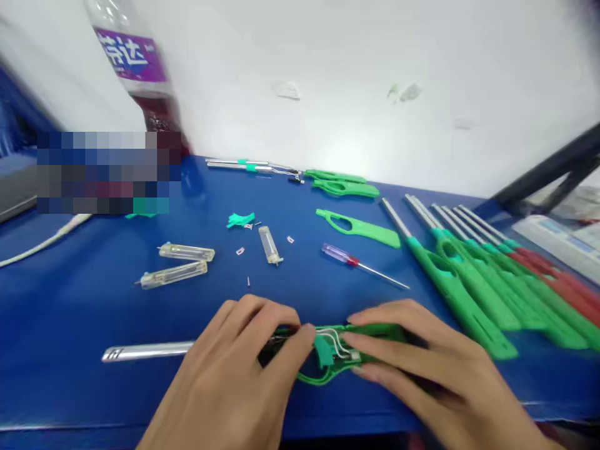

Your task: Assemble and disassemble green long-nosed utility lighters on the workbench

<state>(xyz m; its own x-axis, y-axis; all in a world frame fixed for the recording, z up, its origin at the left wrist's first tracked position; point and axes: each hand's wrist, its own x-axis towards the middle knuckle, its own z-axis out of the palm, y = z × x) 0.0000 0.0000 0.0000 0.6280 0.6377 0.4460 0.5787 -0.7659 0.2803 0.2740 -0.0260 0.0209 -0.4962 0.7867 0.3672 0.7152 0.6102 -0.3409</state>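
Note:
A long-reach lighter with an opened green handle shell (319, 379) lies at the table's front, its metal tube (145, 352) pointing left. Inside the shell show a teal trigger (323, 351) and white wires (336, 337). My left hand (234, 375) is closed on the shell where the tube joins it, thumb and fingertips bent together. My right hand (435, 369) grips the handle's right part, its fingertips at the far and near rims and beside the wire ends. The handle's right end is partly hidden under that hand.
Beyond my hands lie a screwdriver (337, 253), several clear fuel tanks (185, 252), a teal trigger (240, 219), a small screw (248, 281) and green shell halves (363, 230). Green lighters (464, 300) and red ones line the right. A bottle (131, 56) stands back left by the wall.

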